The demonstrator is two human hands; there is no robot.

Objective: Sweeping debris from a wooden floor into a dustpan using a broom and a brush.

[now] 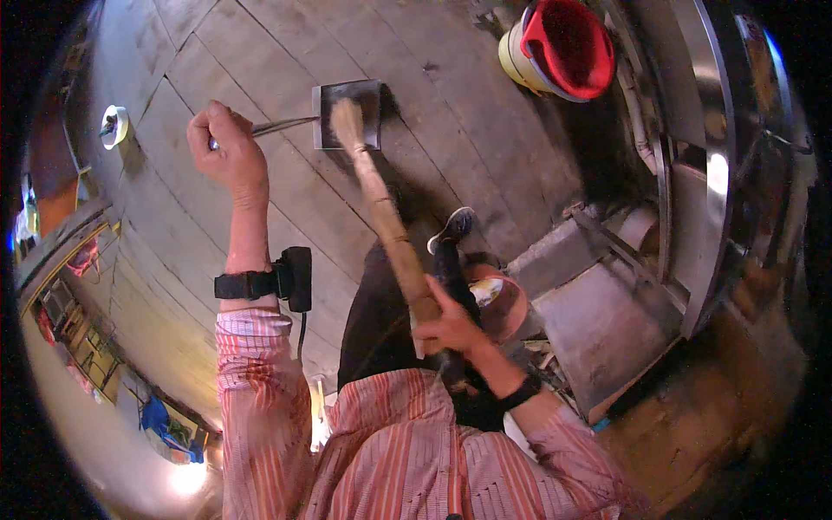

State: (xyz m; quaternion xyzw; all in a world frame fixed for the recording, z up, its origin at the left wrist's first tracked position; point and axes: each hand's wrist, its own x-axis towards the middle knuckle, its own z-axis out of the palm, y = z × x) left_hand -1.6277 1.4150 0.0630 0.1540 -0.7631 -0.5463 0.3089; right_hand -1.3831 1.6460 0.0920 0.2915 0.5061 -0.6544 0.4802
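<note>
My left hand (pixel 227 146) is closed around the end of a thin metal handle (pixel 283 125). That handle runs to a square, shallow metal pan (pixel 369 123) with a dark inside and pale rim, low over the tiled floor. In my right hand (pixel 452 325) is the thick end of a short broom (pixel 396 234) with a jointed, bamboo-like shaft. Its pale, frayed head (pixel 348 120) overlaps the pan in this view; whether it touches the pan I cannot tell. What the pan holds is too dark to make out.
A red basket (pixel 569 49) sits in a pale bucket (pixel 513 62) at upper right. A small white tub (pixel 115 127) stands at left. By my shoe (pixel 455 227) is a pinkish bucket (pixel 513 305), beside a low masonry ledge (pixel 604 318). A metal-edged counter (pixel 712 162) rises at right.
</note>
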